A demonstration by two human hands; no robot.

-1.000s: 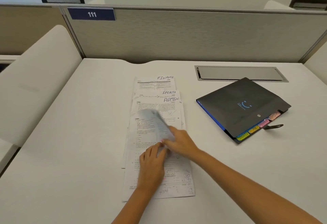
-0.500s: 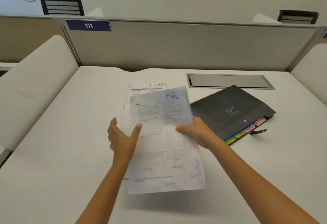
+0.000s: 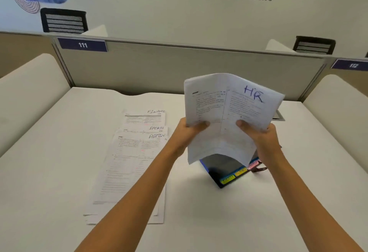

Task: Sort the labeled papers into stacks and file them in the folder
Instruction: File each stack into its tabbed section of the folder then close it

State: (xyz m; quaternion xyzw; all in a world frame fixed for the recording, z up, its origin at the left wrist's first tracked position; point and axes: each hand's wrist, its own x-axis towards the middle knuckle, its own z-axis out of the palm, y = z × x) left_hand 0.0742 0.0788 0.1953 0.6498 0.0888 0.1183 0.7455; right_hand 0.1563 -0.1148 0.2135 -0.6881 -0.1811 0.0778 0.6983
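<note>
HR sheet (image 3: pixel 225 116) held up in the air over the white desk (image 3: pixel 49 152), long axis running upright, handwritten "HR" heading at the top end, printed face toward the camera. Bowed along the middle, the side edges curling back, bottom edge hanging loose below the fingers. Left hand (image 3: pixel 188 134) clamped on the left edge, thumb on the front face, remaining fingers hidden behind the paper. Right hand (image 3: pixel 260 134) clamped on the right edge likewise, thumb in front. Dark folder (image 3: pixel 223 167) lying flat on the desk beneath the fingers, mostly hidden by the sheet, coloured index tabs (image 3: pixel 235 176) along its near right edge. Left of the left fingers, well apart from the held sheet: paper stack (image 3: pixel 131 164) flat on the desk, long axis running away from the camera, headings "FINANCE", "SPORTS" and "ADMIN" at the staggered far ends. Beyond the fingers, grey partition (image 3: pixel 159 68) with a "111" plate (image 3: pixel 82 44).
</note>
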